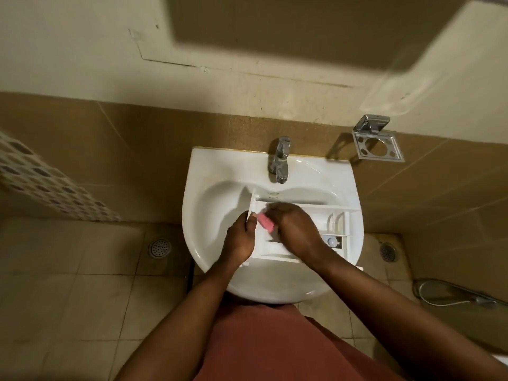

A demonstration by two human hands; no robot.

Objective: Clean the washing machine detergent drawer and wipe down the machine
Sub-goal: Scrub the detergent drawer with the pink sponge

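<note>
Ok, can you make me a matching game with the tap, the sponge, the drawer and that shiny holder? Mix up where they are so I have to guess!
Things:
1. tap
2. sponge
3. drawer
4. holder

Places:
A. lying across the sink, with the left hand gripping one end
B. on the wall, to the right of the sink
C. standing on the sink's back rim
D. held by the right hand against the drawer

Right pairs: 1-C, 2-D, 3-A, 4-B.
</note>
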